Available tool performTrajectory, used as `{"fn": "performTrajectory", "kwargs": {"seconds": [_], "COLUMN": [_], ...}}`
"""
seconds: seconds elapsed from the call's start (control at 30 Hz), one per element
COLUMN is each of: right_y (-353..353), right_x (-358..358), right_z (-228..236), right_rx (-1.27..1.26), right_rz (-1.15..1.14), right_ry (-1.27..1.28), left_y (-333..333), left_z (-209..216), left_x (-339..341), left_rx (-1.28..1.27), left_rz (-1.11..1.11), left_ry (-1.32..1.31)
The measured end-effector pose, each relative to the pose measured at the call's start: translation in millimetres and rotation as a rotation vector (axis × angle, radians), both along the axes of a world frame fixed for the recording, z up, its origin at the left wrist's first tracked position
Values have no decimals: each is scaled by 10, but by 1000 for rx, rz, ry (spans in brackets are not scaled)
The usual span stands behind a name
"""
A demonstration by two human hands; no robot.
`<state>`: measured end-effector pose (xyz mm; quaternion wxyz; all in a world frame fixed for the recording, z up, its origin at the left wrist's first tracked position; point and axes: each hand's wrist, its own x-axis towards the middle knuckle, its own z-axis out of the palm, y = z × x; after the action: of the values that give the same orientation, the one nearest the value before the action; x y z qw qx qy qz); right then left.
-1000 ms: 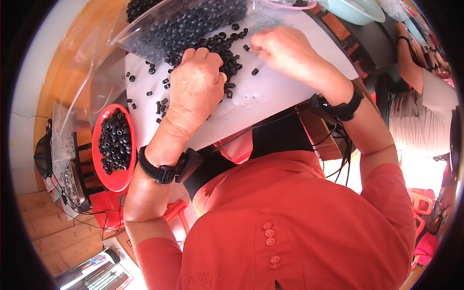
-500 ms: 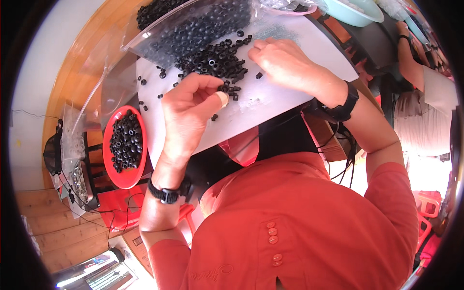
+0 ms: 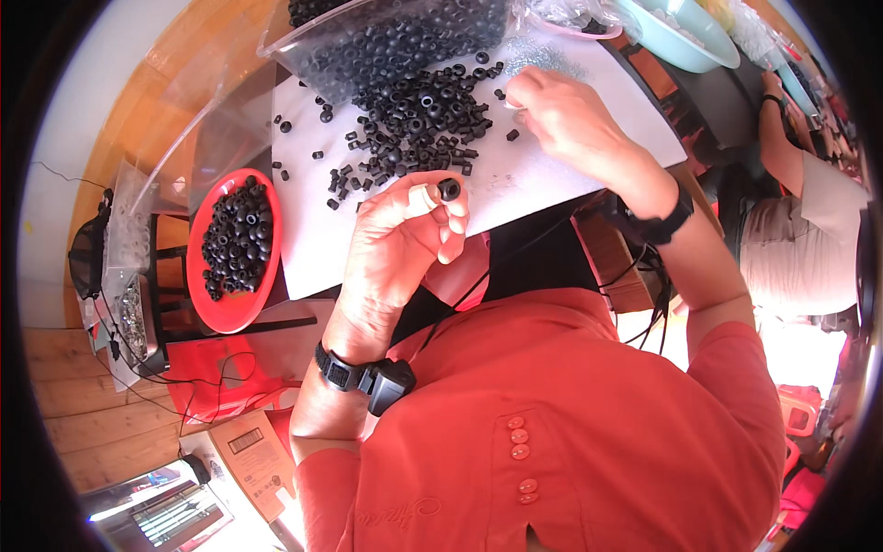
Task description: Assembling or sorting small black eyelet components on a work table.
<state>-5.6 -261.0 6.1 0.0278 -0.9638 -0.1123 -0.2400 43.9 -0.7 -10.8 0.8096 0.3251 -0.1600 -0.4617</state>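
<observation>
Here, the left hand (image 3: 400,235) is raised over the near edge of the white worktop (image 3: 311,235), palm turned partly upward; its grip is pinching one small black ring (image 3: 449,189) between the thumb and a fingertip, with the ring's opening in plain sight and the other fingers curled below; the ring is thus held up off the surface, just on the person's side of a loose heap of black pieces (image 3: 423,115). The right hand (image 3: 575,120) is over the right part of the worktop, with its fingers curled; I cannot tell how its fingertips meet, nor whether that grip pinches anything; a scatter of tiny silvery pieces (image 3: 547,57) lies just beyond it, and a single black piece (image 3: 512,135) lies near it, on the side toward the heap.

Beyond the heap is a clear plastic bin (image 3: 292,57), well filled with more black pieces; farther right are a pink-rimmed dish (image 3: 589,33) and a pale blue-green basin (image 3: 685,53). To the left, beside the worktop, is a red oval bowl (image 3: 223,318) holding a mound of black rings (image 3: 239,241); a dark band sits on each wrist; at the far right another person (image 3: 800,239) in a pale top reaches toward the back, well apart from both hands.
</observation>
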Motion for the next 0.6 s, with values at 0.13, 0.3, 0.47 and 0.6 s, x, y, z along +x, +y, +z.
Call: {"fn": "performTrajectory", "kwargs": {"seconds": [0.13,0.3,0.47,0.6], "right_y": [441,805,807,815], "right_x": [-270,-259,-268,-288], "right_z": [182,34,-48,-38], "right_rx": [927,1347,1248,1328], "right_rz": [261,384,341,358], "right_ry": [121,138,84,73], "left_y": [-18,-31,-9,-51], "left_z": [-22,-11,17,65], "left_x": [-23,-44,-114,-153], "left_rx": [-16,-3,77,99], "left_rz": [5,39,93,105], "left_ry": [44,89,52,-33]}}
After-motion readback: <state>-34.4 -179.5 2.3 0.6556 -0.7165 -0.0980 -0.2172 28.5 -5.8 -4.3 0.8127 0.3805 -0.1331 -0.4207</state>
